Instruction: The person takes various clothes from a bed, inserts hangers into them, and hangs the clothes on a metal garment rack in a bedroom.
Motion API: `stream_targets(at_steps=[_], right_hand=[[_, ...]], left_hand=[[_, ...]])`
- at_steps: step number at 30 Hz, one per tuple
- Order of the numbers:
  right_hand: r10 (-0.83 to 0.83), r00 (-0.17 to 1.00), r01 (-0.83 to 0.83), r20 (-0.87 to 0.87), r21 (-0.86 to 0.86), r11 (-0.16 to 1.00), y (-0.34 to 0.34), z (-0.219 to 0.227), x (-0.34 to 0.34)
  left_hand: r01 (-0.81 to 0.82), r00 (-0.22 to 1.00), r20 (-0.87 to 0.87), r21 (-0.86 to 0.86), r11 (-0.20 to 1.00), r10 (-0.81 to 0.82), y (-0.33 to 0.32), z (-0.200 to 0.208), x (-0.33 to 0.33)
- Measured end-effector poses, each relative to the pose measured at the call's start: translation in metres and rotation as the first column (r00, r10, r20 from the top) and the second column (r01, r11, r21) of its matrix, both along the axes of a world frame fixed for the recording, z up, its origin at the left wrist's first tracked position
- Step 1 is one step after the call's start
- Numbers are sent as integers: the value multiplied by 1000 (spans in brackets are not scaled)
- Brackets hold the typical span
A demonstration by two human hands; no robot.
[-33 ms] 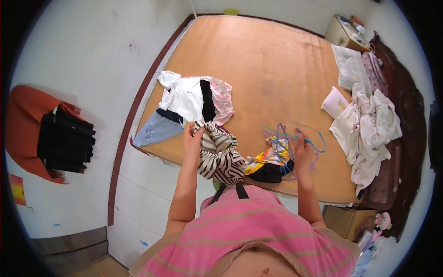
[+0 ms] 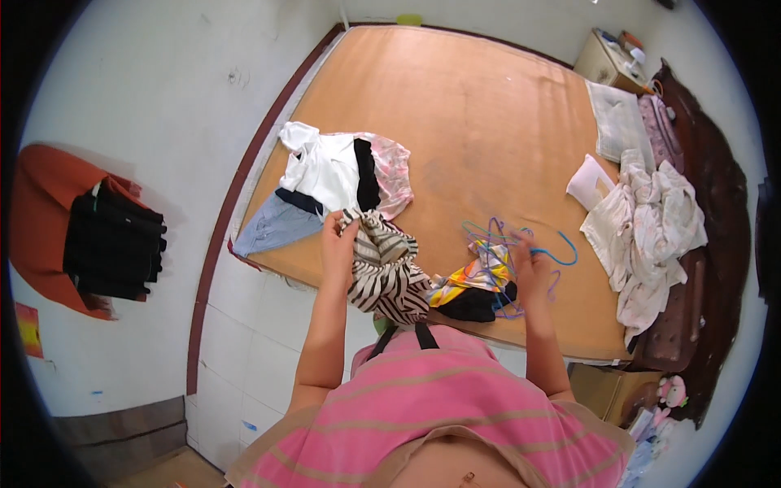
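My left hand (image 2: 338, 233) is closed on the edge of a black-and-white zebra-striped garment (image 2: 389, 281), which hangs bunched over the bed's near edge. To the right, my right hand (image 2: 531, 262) is over several tangled hangers (image 2: 493, 248) in blue, purple and green. Motion smears its fingers, and whether they grip the blue hanger (image 2: 567, 259) cannot be made out. Beneath the hangers lie a yellow, orange and white patterned cloth (image 2: 476, 275) and a black cloth (image 2: 472, 306).
At the left of the bed (image 2: 439, 98) lie a white shirt (image 2: 325, 175), denim (image 2: 281, 225), black cloth and pink patterned shorts (image 2: 394, 175). Rumpled pale bedding (image 2: 651, 224) and pillows (image 2: 618, 118) line the right side by a dark headboard (image 2: 720, 220). Dark clothes (image 2: 114, 248) hang at far left.
My right hand's fingers have shifted slightly and blurred, and the blue hanger beside them has moved a little. My left hand keeps its hold on the striped garment.
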State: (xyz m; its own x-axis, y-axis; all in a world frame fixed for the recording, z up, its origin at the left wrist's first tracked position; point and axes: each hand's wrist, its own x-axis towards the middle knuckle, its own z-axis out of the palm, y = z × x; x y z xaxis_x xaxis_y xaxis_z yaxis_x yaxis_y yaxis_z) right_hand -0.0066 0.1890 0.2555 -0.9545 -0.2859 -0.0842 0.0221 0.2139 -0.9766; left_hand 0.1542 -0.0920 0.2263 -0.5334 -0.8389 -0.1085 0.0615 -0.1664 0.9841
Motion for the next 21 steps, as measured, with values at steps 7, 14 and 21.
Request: stream_targets(at_steps=[7,14,21], right_hand=[[588,752,-550,-298,207,809,-28,20,59],[455,855,-441,-250,114,890,-96,8,85],[271,962,-249,23,-324,913,-100,31,72]], left_hand=[[-83,979,143,-382,920,147,-13,-2,-1],[151,985,164,-692,706,-49,59,46,-6],[25,982,136,-782,622,131,72,53,-3]])
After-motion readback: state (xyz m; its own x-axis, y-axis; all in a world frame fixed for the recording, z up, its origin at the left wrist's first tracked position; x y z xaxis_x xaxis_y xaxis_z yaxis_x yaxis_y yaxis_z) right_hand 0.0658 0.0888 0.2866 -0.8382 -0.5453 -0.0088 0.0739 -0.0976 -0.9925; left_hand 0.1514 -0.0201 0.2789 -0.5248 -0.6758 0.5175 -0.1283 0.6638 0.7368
